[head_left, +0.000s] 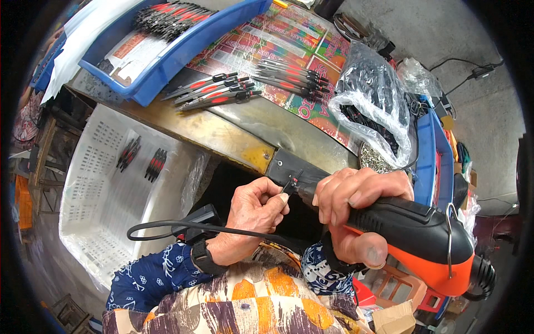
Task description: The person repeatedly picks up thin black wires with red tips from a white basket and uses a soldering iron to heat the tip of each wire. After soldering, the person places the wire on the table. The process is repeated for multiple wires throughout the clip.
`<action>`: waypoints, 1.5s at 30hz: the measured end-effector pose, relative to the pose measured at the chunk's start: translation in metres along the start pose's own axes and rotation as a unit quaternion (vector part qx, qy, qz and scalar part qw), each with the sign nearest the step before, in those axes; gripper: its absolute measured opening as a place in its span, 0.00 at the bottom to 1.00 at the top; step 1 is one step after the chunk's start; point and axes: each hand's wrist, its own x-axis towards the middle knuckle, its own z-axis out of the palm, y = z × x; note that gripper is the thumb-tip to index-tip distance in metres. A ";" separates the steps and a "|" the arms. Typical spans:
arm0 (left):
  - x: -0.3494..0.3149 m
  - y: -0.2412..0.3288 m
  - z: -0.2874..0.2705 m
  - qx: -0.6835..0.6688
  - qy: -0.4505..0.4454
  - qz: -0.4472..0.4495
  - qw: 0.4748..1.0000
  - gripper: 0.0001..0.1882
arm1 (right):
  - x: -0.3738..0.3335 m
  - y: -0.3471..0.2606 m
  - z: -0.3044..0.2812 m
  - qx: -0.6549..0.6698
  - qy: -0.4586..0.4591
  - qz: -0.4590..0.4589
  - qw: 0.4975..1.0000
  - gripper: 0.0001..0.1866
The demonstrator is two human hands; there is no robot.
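My right hand [361,203] wraps round an orange-and-black corded power tool [411,222], which looks like an electric screwdriver. Its nose points left toward the bench corner. Thumb and fingers of my left hand [258,207] pinch a small black piece [290,186] at the tool's nose, against a dark metal block [283,165] on the bench edge. My fingers hide most of that piece. On the bench beyond lie slim grey, black and red pieces in two groups, a left group [214,89] and a right group [292,78].
A blue tray [147,75] at the far left holds many such pieces. Below it stands a white perforated crate [94,217] with two small bundles inside. On the right are a clear bag [372,83] of black parts, small metal screws [374,158] and a blue bin [425,161]. A black cable [183,224] loops over my left wrist.
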 end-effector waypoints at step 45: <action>0.001 0.004 0.000 0.012 0.014 0.010 1.000 0.03 | 0.017 -0.006 0.011 -0.024 -0.028 0.084 0.996 0.35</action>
